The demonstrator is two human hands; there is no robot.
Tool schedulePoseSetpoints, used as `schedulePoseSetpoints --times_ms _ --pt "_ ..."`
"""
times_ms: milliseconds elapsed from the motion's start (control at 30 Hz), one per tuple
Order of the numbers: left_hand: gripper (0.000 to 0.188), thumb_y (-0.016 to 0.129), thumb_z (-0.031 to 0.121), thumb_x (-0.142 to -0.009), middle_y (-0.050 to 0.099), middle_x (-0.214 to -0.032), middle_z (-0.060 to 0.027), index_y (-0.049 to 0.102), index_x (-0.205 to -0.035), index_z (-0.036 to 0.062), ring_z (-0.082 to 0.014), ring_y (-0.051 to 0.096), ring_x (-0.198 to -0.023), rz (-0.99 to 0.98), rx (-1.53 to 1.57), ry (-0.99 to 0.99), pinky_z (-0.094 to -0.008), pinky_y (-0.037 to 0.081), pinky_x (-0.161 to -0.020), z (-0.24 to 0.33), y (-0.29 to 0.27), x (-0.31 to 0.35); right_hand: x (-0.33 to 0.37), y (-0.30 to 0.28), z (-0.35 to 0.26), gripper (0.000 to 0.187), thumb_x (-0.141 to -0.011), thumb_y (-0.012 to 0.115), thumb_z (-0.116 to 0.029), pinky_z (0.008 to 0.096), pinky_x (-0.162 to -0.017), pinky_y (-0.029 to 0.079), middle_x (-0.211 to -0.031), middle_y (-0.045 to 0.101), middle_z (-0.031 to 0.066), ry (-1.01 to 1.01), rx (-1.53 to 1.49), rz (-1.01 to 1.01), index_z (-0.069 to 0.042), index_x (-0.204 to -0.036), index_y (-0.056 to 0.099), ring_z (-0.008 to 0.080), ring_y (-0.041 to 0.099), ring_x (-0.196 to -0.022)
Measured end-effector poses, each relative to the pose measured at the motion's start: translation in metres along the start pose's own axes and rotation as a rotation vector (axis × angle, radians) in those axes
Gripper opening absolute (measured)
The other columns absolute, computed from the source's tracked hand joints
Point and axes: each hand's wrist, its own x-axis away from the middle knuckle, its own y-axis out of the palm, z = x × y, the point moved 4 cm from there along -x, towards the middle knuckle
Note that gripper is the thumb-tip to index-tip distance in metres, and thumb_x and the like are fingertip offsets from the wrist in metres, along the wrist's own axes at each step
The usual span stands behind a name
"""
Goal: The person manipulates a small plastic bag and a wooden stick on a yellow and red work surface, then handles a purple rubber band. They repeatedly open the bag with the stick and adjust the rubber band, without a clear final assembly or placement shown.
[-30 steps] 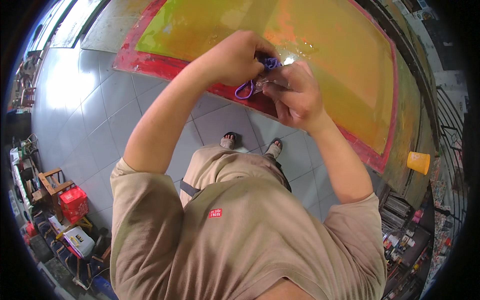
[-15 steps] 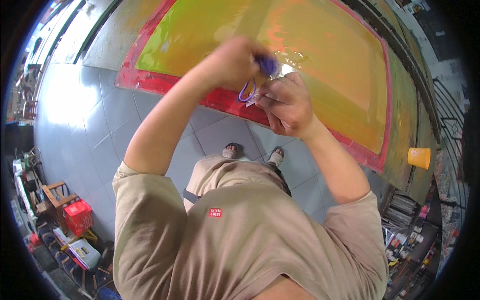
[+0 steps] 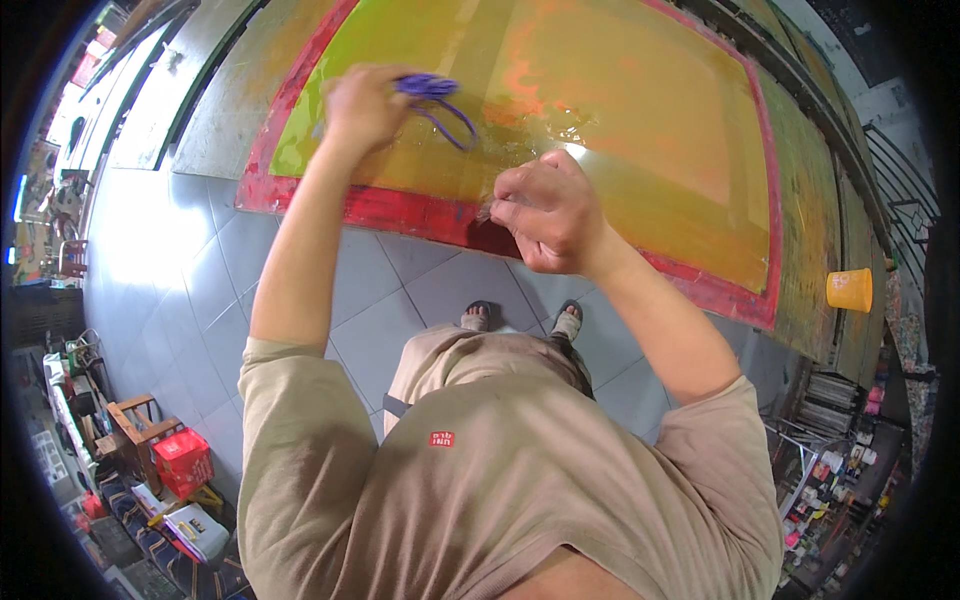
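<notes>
Left hand [image 3: 366, 106], curled, grips purple cord [image 3: 428, 87] jutting out on its right; right hand [image 3: 549, 214], nearly closed, pinches clear plastic [image 3: 484, 213]!

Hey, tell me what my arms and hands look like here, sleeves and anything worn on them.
The left sleeve and right sleeve are short, loose and tan, matching the shirt. Both forearms are uncovered. The left hand and right hand are gloveless, and no watch shows. Blur hides finer detail on the left one.
</notes>
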Motion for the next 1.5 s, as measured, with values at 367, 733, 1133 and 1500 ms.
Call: schedulePoseSetpoints --times_ms 367,733,1133,1500 --pt "0.035 0.067 0.013 -0.076 0.065 -0.1 -0.0152 0.064 -0.112 0.0162 -0.035 0.058 -0.095 -0.264 0.484 0.249 -0.0421 0.048 -0.084 0.086 0.019 0.051 -0.008 -0.001 -0.004 0.017 -0.06 0.066 -0.002 0.0343 -0.068 0.037 -0.087 0.056 0.0028 -0.029 -0.013 -0.001 -0.009 -0.075 0.064 0.0198 0.056 -0.074" --pt "0.04 0.052 -0.01 -0.076 0.069 -0.1 -0.0134 0.065 -0.109 0.0071 -0.0238 0.065 -0.094 0.095 0.335 -0.293 -0.0323 0.05 -0.085 -0.039 -0.058 0.119 -0.006 -0.004 -0.002 0.019 -0.064 0.074 -0.006 0.0356 -0.072 0.04 -0.099 0.058 0.0074 0.1 0.007 -0.143 -0.009 -0.08 0.065 0.023 0.057 -0.085" --pt "0.043 0.054 -0.01 -0.069 0.065 -0.112 -0.0158 0.063 -0.11 -0.0012 -0.0287 0.059 -0.111 0.068 0.792 0.275 -0.0402 0.043 -0.096 0.189 -0.036 0.099 0.029 -0.048 -0.028 0.061 -0.091 0.059 -0.034 0.0376 -0.089 0.047 -0.127 0.048 0.016 0.853 -1.622 0.692 -0.005 -0.138 0.034 0.0224 0.052 -0.113" --pt "0.065 0.082 0.018 -0.068 0.057 -0.124 -0.0185 0.054 -0.123 -0.0014 -0.031 0.056 -0.113 -0.111 0.752 0.302 -0.0406 0.042 -0.098 0.294 0.025 0.083 0.179 -0.252 0.029 0.019 -0.097 0.05 -0.016 0.0229 -0.045 0.039 -0.079 0.058 0.0074 0.922 -1.056 1.157 -0.002 -0.109 0.055 0.0106 0.053 -0.059"
